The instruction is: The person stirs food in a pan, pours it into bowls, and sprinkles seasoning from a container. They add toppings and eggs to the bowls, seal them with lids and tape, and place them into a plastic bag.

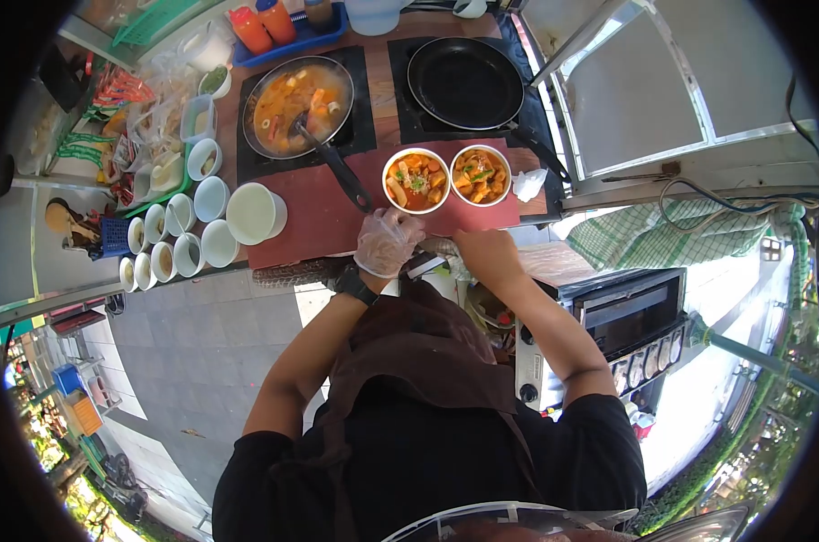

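the left bowl (416,181) and the right bowl (481,175) stand side by side on the red mat (319,212), close to the counter's (384,113) near edge, their rims touching or nearly so. the left hand (389,242), in a clear glove (380,256), is at that edge, just short of the left bowl and a little to its left; from here i can't tell if they touch. the right hand (489,257) is bare and sits below the right bowl, a strip of mat showing between. both hands have their fingers bent in, the right nearly a fist, and i can't tell whether either has hold of anything.

both bowls are white, round and upright, filled almost to the brim with chunks in orange-red sauce. the left one carries pale shreds and green bits; the right one has green on top too. a ladle (337,170) leans out of the soup pan (287,113), its handle end near the gloved hand.
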Demonstrator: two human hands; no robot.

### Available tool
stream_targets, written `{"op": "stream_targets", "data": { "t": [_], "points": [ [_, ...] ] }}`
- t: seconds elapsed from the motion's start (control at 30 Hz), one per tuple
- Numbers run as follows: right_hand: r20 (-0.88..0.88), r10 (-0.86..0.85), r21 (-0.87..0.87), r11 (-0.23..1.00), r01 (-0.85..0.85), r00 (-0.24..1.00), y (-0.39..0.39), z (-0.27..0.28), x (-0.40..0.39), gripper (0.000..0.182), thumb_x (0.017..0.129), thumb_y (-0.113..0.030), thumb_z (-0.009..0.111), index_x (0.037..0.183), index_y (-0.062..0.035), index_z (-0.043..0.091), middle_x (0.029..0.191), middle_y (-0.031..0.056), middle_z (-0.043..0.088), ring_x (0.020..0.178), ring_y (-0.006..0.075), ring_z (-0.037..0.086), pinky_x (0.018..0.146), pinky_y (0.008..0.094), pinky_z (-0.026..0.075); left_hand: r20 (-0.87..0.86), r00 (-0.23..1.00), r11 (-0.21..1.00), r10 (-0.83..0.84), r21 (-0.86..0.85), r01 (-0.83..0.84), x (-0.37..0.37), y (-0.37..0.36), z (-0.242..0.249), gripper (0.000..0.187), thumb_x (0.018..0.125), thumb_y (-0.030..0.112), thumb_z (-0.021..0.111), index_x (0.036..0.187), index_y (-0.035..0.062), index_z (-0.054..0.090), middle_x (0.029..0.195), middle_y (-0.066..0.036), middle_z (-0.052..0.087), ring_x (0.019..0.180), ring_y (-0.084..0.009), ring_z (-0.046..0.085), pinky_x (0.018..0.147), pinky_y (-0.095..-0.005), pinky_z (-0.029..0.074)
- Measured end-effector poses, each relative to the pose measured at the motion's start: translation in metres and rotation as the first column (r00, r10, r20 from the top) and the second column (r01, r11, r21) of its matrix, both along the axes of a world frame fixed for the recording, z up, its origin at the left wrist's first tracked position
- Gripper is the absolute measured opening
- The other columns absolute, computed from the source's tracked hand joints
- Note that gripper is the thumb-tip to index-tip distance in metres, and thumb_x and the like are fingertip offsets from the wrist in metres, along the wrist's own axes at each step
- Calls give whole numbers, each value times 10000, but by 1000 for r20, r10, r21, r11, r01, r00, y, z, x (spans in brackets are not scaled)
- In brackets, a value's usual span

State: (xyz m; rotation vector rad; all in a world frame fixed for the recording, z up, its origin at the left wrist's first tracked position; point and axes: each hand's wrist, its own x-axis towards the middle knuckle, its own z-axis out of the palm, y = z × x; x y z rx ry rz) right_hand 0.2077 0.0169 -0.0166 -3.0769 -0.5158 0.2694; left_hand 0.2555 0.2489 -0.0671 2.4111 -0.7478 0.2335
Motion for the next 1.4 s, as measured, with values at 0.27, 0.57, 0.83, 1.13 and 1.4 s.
{"op": "stream_targets", "data": {
  "t": [0.27, 0.57, 0.83, 1.13, 1.4],
  "points": [
    [-114, -171, 189, 963, 191, 979, -38, 43, -23, 178, 1010, -260, 600, 947, -116, 683, 786, 123, 721, 745, 343, 739, 644, 477, 571, -116, 955, 946, -273, -214, 244, -2, 11, 104, 273, 855, 197, 846, 1084, 80, 754, 1010, -125, 755, 905, -350, 731, 771, -456, 594],
    [-296, -254, 319, 882, 346, 921, -26, 46, -34, 236, 1038, -292, 565, 980, -104, 696, 887, 144, 733, 873, 389, 718, 765, 536, 549, -96, 824, 825, -558, 42, 564, 145, 3, 123, 287, 885, 233, 798, 1119, 75, 742, 1084, -122, 685, 929, -343, 686, 793, -449, 560],
    [-348, -303, 345, 839, 421, 887, -29, 38, -54, 230, 1033, -282, 563, 973, -92, 679, 901, 149, 722, 899, 400, 703, 782, 542, 542, -271, 637, 616, -722, 167, 769, 178, -18, 112, 239, 947, 214, 701, 1124, 64, 755, 1034, -148, 665, 936, -365, 676, 820, -456, 545],
    [-309, -293, 393, 827, 402, 905, -25, 37, -56, 232, 1036, -274, 572, 945, -79, 658, 859, 163, 716, 836, 396, 717, 732, 536, 556, -221, 558, 550, -800, 104, 829, 180, -22, 107, 165, 917, 164, 691, 1036, 64, 746, 1067, -131, 684, 963, -357, 691, 850, -456, 560],
    [-311, -279, 400, 829, 391, 909, -23, 40, -53, 225, 1038, -274, 579, 963, -79, 662, 856, 152, 717, 838, 390, 719, 729, 528, 556, -405, 550, 590, -731, 32, 807, 186, -19, 112, 260, 931, 202, 697, 1163, 101, 757, 1154, -120, 703, 1004, -323, 701, 878, -438, 563]
  ]
}}
